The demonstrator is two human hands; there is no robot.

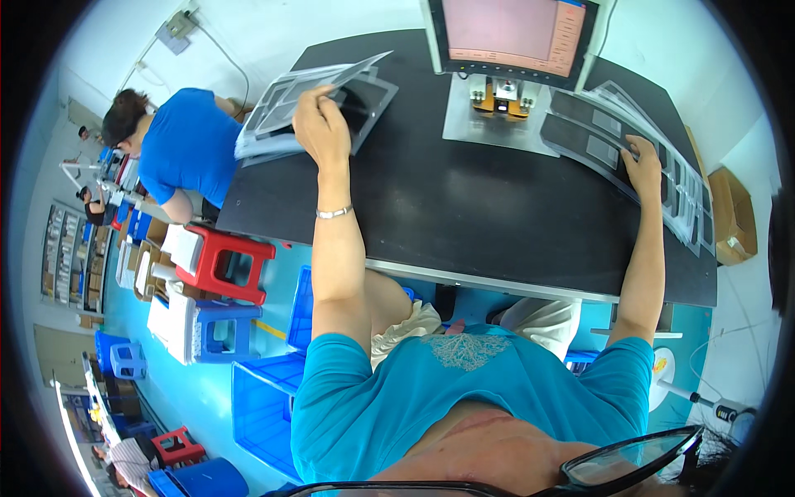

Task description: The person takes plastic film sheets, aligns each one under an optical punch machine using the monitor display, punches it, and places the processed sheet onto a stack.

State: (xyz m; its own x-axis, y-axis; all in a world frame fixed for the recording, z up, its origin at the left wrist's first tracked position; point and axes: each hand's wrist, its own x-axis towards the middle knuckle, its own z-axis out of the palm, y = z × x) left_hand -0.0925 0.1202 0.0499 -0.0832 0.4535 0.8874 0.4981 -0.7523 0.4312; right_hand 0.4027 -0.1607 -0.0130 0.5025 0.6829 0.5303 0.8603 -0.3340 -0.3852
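Observation:
On the left of the black table, my left hand (321, 128) pinches the edge of a thin clear plastic tray (362, 66). That tray is tilted up over a loose stack of similar clear trays (263, 137), with a dark surface showing beneath it. On the right, my right hand (643, 170) is over a dark-looking tray (571, 126) with pale rectangular panels. Its thumb and fingers are bent towards each other at the tray's right part; whatever they hold is too small or hidden. More clear trays (683, 195) lie fanned out beside and under this hand.
A monitor (505, 33) stands at the back of the table (464, 215), above a small fixture (502, 101) on a metal plate (464, 124). A person in blue (190, 145) works at the left. Red stool (228, 263), blue stool (225, 331), blue bins (265, 406) and a cardboard box (732, 217) surround the table.

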